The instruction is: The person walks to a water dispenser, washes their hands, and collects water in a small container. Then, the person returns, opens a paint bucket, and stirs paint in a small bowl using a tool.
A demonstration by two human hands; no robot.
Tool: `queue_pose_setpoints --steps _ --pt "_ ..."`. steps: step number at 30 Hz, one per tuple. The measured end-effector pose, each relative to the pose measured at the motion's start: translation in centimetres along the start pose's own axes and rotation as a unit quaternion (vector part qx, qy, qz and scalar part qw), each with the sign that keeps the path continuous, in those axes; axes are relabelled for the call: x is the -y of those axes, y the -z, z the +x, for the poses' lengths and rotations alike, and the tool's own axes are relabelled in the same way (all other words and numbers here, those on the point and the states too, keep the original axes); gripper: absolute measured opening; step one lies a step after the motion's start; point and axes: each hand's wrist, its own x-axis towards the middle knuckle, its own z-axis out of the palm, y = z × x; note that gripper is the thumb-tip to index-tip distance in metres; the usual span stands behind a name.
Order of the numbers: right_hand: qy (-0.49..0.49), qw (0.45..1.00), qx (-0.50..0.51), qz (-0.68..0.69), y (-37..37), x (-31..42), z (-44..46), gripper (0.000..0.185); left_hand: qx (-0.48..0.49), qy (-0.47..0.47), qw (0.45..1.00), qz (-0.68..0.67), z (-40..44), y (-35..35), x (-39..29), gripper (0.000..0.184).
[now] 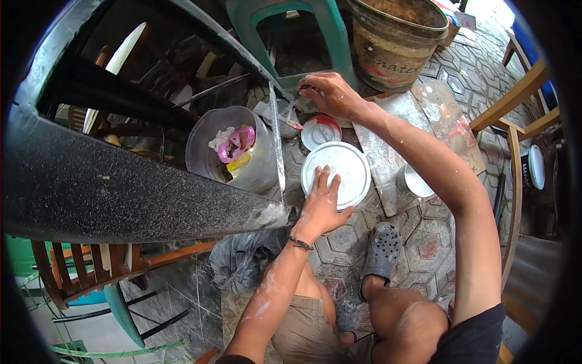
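My left hand (324,205) rests with its fingers spread on the white round lid of a tub (345,170). Beyond the tub, my right hand (330,94) is raised with its fingers bent together near a clear plastic bag or cup (282,113); what they hold, if anything, is too small to make out. Just behind the tub lies a red and white round lid (321,132), close to the plastic. A translucent bucket (200,145) with pink, yellow and white scraps inside stands to the left.
A black tabletop-like piece (121,188) fills the left. Behind are a green plastic stool (333,30) and a large dirty bucket (391,54). Stained cardboard (388,145) holding a white container (417,181) lies right; wooden chair parts (512,103) stand beyond. A grey bag (239,261) lies near my left forearm.
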Motion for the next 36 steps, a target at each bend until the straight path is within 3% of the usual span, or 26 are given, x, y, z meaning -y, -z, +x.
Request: queue_pose_setpoints --steps 2,5,9,11,15,17,21,27,31,35,36 --pt "0.001 1.000 -0.016 -0.009 0.6 0.4 -0.6 0.013 -0.005 0.003 1.000 0.004 0.0 -0.2 0.0 0.081" --pt "-0.148 0.979 -0.104 0.091 1.1 0.8 -1.8 0.012 -0.024 0.012 1.000 -0.003 0.2 -0.3 -0.1 0.077" --pt "-0.325 0.881 -0.265 0.219 3.7 0.6 -3.8 0.016 -0.041 0.035 0.999 -0.006 0.6 -0.1 -0.9 0.071" --pt "-0.329 0.849 -0.317 0.264 6.4 1.1 -5.7 0.022 -0.042 0.049 0.998 0.005 0.8 0.3 -1.6 0.069" --pt "-0.296 0.849 -0.390 0.199 12.9 4.8 -10.9 0.024 -0.067 0.059 0.995 0.036 1.3 0.6 -2.6 0.062" --pt "-0.285 0.845 -0.417 0.176 16.2 8.0 -13.0 0.023 -0.123 -0.014 0.991 0.042 1.9 0.1 -2.8 0.057" --pt "-0.288 0.858 -0.422 0.057 21.1 13.7 -16.3 0.021 -0.137 -0.057 0.989 -0.016 3.7 -0.4 -5.5 0.050" --pt "-0.341 0.887 -0.310 -0.037 23.3 16.6 -20.1 0.016 -0.074 -0.128 0.987 -0.069 5.7 -0.4 -9.3 0.052" --pt "-0.436 0.885 -0.158 -0.047 22.6 14.9 -21.5 0.013 0.056 -0.108 0.993 -0.004 6.4 -0.1 -11.3 0.055" --pt "-0.381 0.923 -0.010 -0.054 20.1 11.0 -22.6 0.013 0.141 -0.088 0.985 0.037 8.5 -2.5 -12.2 0.054" --pt "-0.339 0.937 0.019 -0.077 19.7 10.2 -22.5 0.014 0.098 -0.111 0.989 0.027 8.6 -3.9 -11.4 0.052"
